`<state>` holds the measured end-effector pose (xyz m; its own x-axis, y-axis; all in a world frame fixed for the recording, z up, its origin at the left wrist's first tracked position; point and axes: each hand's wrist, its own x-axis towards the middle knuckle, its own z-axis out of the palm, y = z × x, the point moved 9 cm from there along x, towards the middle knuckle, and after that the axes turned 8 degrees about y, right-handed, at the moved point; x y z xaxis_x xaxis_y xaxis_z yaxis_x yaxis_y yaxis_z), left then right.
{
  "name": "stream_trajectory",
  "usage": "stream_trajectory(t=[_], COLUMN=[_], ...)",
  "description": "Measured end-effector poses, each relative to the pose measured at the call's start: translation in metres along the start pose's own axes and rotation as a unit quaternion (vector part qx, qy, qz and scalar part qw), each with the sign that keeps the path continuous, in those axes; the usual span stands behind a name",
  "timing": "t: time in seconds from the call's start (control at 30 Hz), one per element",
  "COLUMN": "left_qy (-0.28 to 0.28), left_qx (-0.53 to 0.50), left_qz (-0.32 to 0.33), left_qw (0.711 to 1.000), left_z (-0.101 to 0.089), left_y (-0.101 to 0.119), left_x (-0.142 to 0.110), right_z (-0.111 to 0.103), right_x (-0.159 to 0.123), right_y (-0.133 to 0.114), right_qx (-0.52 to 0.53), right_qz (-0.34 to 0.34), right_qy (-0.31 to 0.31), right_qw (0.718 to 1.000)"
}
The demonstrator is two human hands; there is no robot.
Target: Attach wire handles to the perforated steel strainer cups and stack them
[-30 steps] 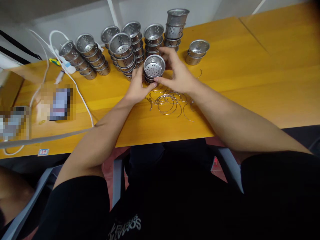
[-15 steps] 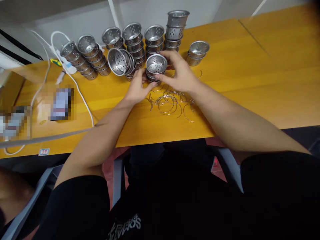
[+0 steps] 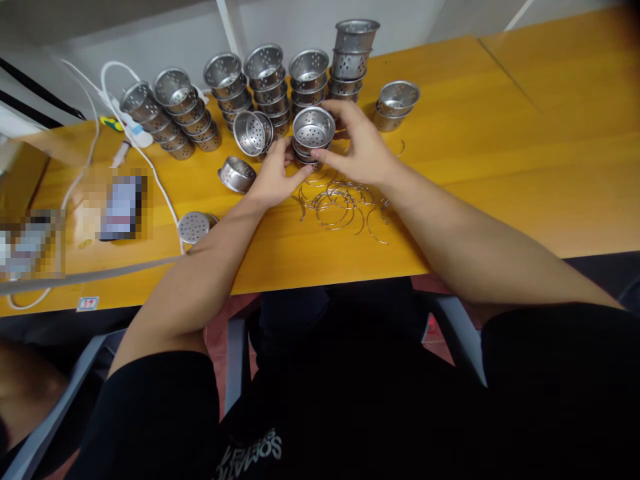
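Several nested perforated metal cups (image 3: 314,127) stand in a short stack between my hands. My right hand (image 3: 357,141) wraps the stack's right side, its fingers behind the upper cup and its thumb in front. Curled at the lower left of the same stack is my left hand (image 3: 280,172), thumb against the bottom cup; some of its fingertips are hidden. Just left of it, tilted perforated cups (image 3: 249,133) lean sideways. One loose cup (image 3: 237,175) lies near my left wrist. Another cup (image 3: 194,227) shows its holed base beside my left forearm, which partly covers it.
Tall stacks of perforated cups (image 3: 265,70) line the back, with a short stack (image 3: 397,100) at right. Thin curved wires (image 3: 340,203) lie in front of my hands. A white cable (image 3: 160,177) and a blurred-out phone-like object (image 3: 123,208) are at left.
The leaning cups at left have come apart. Two have dropped onto the table, one by my left wrist and one by my forearm. Both hands have stayed in place on the stack.
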<state>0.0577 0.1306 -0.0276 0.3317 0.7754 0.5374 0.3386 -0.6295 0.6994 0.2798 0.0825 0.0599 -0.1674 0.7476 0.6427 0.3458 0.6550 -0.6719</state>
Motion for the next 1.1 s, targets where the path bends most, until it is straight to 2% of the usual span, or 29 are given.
stream_trajectory(t=[0.27,0.5,0.77,0.9,1.1], left_qy=[-0.018,-0.019,0.043,0.021,-0.004], left_qx=[-0.017,-0.036,-0.021,-0.019,0.011], left_qz=[0.006,-0.015,-0.041,-0.023,0.031], left_qw=[1.000,0.999,0.998,0.999,0.999], left_z=[0.004,0.004,0.002,0.004,-0.007], left_y=[0.001,-0.001,-0.027,-0.010,0.051], left_x=[-0.002,0.001,0.005,-0.001,-0.004], right_z=[-0.002,-0.004,-0.006,-0.013,-0.013], right_x=[0.000,0.001,0.002,0.003,0.005], right_y=[-0.005,-0.005,0.006,0.017,0.040], right_qx=[-0.006,-0.024,-0.016,-0.018,0.006], right_qz=[-0.006,-0.007,-0.013,0.005,0.021], right_qy=[-0.009,-0.002,0.049,0.075,0.118], right_qw=[1.000,1.000,0.999,0.997,0.993])
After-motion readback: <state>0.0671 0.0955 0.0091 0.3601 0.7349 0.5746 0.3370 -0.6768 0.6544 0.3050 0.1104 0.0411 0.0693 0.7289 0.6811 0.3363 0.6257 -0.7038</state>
